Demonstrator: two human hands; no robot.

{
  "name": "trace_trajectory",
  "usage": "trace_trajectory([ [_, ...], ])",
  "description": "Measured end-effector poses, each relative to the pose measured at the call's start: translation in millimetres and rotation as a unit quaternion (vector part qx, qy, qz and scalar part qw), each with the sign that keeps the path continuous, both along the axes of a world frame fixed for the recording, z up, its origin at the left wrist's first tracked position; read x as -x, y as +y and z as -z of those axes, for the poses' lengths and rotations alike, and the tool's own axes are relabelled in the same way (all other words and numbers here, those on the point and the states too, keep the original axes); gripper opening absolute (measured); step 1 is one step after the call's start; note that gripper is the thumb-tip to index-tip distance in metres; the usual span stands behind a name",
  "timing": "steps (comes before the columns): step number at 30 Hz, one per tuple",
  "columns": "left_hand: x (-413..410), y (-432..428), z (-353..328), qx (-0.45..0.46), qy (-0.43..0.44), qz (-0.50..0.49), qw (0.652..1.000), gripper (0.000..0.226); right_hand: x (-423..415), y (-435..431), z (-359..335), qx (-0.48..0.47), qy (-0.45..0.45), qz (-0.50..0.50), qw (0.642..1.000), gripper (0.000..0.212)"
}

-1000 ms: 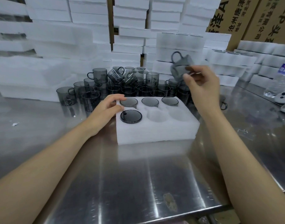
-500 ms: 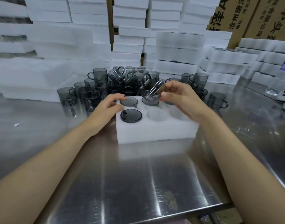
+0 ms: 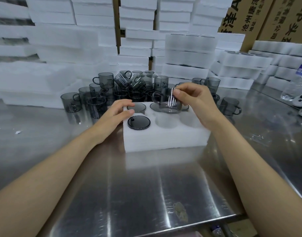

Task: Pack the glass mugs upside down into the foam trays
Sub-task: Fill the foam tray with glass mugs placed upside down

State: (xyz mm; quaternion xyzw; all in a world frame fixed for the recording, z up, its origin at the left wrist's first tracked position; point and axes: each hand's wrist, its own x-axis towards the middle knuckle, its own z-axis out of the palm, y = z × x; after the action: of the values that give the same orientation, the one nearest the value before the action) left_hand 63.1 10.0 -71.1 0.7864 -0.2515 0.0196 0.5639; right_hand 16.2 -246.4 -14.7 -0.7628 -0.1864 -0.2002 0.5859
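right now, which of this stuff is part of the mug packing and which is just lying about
Job in hand: held mug, right hand gripping it, left hand resting on the foam tray, packed mugs, loose mugs behind.

Lying about: water bottle, white controllers, cardboard boxes.

My left hand [image 3: 115, 111] and right hand [image 3: 196, 100] were bare, and so were both wrists. My left forearm [image 3: 61, 168] and right forearm [image 3: 249, 168] were uncovered as far up as they showed, slim and smooth along their length. What I wore higher up could not be seen. A fingernail [image 3: 176, 92] on my right hand was trimmed short and looked plain.
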Motion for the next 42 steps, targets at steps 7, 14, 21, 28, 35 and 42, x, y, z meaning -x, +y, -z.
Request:
trace_trajectory([
  [7,-3.7,1.2,2.7,-0.029,-0.019,0.017,0.999,0.031,14.7,23.5,-1.9,0.124,-0.136,0.111,0.977,0.004],
  [14,-7.5,1.1,5.6,-0.028,-0.028,0.011,0.999,0.024,20.8,38.9,1.4,0.225,-0.214,0.127,0.942,0.016],
  [21,-6.0,0.1,4.5,-0.026,-0.021,0.011,0.999,0.039,17.1,41.2,6.4,0.3,-0.226,0.158,0.913,0.022],
  [28,-4.7,-0.8,4.2,-0.027,-0.025,0.006,0.999,0.041,18.8,43.7,8.1,0.354,-0.233,0.164,0.891,0.026],
  [35,-5.4,0.1,5.1,-0.025,-0.028,0.01,0.999,0.028,20.9,40.9,3.4,0.276,-0.247,0.183,0.91,0.031],
  [42,-7.8,0.4,6.6,-0.025,-0.036,0.013,0.999,0.024,17.9,42.9,10.0,0.386,-0.08,0.082,0.915,0.027],
])
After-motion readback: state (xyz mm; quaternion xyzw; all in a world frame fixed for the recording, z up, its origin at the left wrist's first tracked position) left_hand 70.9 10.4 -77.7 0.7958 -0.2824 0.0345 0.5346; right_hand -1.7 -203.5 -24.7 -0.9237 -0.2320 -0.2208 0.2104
